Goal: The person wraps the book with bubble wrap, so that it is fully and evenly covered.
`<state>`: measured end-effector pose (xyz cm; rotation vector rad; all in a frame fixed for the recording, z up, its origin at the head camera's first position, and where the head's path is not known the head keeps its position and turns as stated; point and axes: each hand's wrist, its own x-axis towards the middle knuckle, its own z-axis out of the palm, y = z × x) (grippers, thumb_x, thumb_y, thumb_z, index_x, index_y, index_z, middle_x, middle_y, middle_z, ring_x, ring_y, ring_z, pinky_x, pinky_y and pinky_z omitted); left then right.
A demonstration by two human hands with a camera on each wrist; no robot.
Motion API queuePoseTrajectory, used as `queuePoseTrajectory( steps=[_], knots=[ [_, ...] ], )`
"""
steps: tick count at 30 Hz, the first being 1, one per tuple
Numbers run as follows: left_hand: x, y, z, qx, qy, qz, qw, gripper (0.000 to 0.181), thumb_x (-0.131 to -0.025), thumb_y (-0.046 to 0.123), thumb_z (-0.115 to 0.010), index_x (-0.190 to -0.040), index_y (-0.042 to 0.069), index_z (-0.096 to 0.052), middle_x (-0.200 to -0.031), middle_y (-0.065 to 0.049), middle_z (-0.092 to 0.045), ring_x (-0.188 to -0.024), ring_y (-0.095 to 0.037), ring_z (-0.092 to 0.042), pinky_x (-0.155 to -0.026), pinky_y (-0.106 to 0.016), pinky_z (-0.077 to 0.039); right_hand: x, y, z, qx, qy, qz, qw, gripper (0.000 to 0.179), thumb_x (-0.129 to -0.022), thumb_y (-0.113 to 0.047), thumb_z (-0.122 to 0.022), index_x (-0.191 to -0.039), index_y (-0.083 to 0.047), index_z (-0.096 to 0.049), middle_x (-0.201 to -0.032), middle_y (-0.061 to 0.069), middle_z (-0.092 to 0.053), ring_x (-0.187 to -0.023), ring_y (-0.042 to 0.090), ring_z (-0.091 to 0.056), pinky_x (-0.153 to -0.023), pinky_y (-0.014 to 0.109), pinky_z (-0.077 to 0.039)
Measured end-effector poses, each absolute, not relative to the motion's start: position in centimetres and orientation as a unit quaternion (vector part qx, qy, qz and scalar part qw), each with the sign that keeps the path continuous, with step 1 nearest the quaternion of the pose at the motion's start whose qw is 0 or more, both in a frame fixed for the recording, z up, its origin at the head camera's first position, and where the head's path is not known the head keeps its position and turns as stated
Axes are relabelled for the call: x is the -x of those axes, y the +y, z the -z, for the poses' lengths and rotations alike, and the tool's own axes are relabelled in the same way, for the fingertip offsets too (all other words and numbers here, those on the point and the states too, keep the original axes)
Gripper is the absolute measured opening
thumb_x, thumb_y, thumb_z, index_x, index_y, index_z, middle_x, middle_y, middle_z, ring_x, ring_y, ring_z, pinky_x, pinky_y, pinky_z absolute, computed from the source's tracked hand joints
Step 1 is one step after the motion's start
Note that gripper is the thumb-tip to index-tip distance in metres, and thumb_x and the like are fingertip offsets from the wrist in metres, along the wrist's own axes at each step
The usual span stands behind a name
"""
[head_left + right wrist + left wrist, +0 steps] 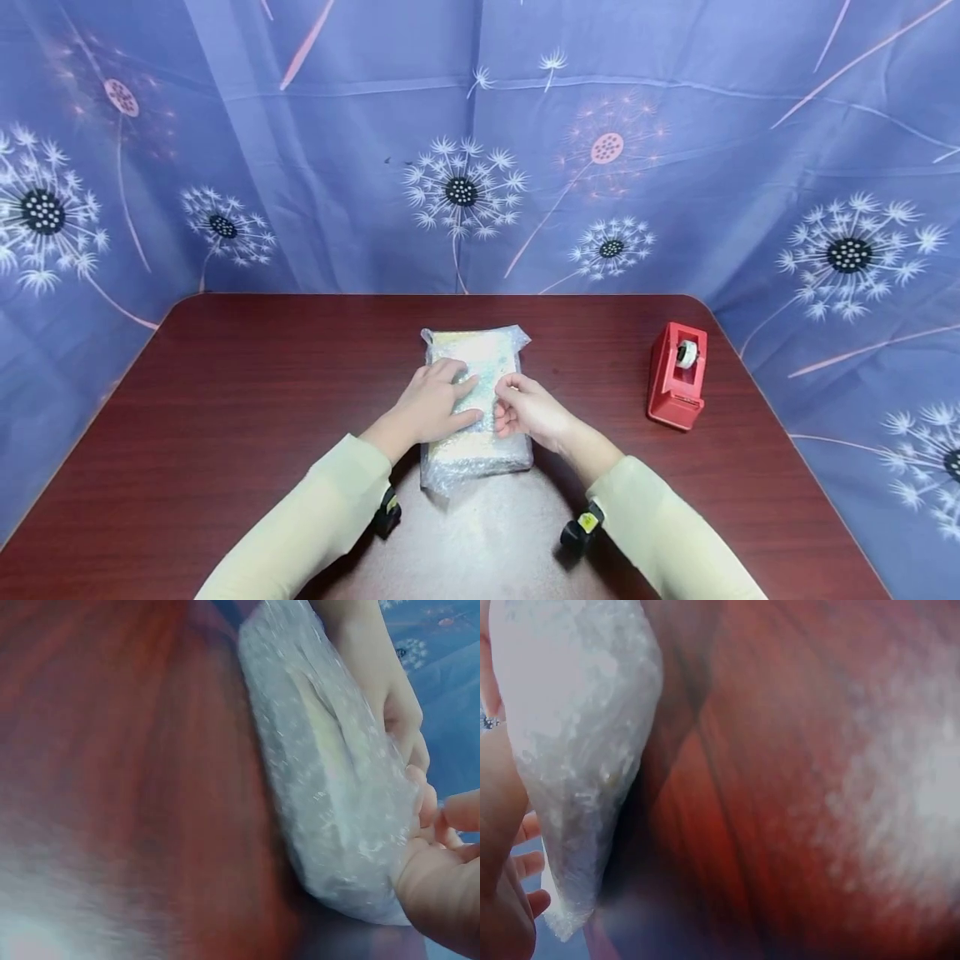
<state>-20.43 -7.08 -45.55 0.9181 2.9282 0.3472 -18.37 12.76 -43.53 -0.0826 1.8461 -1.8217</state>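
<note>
A flat, rectangular package in clear bubble wrap [480,457] lies on the table in front of me, with pale yellow showing through near its far edge. My left hand [431,406] rests on its left part, fingers spread and thumb reaching toward the middle. From the right, my right hand [531,413] has its fingers curled over the top, thumb and index together at the bubble wrap [330,787]. What exactly those fingertips pinch is partly hidden. In the left wrist view, the wrap's side [577,727] bulges beside the left hand.
A red tape dispenser [677,379] with a white roll [686,354] stands at the right of the dark reddish-brown table [285,375]. A blue curtain [337,167] with dandelion prints hangs behind the table and along its sides. Black wrist cameras [576,537] sit under both sleeves.
</note>
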Motion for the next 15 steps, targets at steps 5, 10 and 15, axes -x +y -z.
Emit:
queuePoseTrajectory(
  steps=[5,10,15],
  knots=[
    [20.2,-7.0,45.5,-0.292,0.948,-0.12,0.031,0.065,-0.091,0.057,-0.049,-0.142,0.017,-0.044,-0.146,-0.005,-0.041,-0.139,-0.024,-0.03,-0.11,-0.048,-0.028,19.3,12.5,43.3,0.014,0.714,0.634,0.297,0.011,-0.1,-0.014,-0.037,-0.1,-0.003,-0.041,-0.065,-0.002,-0.047,-0.053,0.008,-0.054,-0.054,0.023,-0.052],
    [20.1,-7.0,45.5,-0.288,0.948,-0.134,0.029,0.064,-0.091,0.055,-0.051,-0.14,0.014,-0.047,-0.147,-0.006,-0.042,-0.14,-0.029,-0.03,-0.111,-0.049,-0.028,20.0,12.0,43.4,0.005,0.734,0.608,0.302,0.011,-0.099,-0.012,-0.038,-0.1,-0.002,-0.043,-0.063,-0.002,-0.044,-0.048,0.007,-0.053,-0.05,0.022,-0.052],
    [20.0,-7.1,45.5,-0.289,0.947,-0.139,0.023,0.062,-0.092,0.053,-0.052,-0.138,0.012,-0.05,-0.147,-0.007,-0.042,-0.14,-0.031,-0.03,-0.11,-0.051,-0.028,20.4,11.7,43.5,-0.013,0.747,0.59,0.306,0.012,-0.099,-0.012,-0.04,-0.101,-0.001,-0.045,-0.062,-0.001,-0.041,-0.045,0.007,-0.052,-0.046,0.021,-0.051]
  ],
)
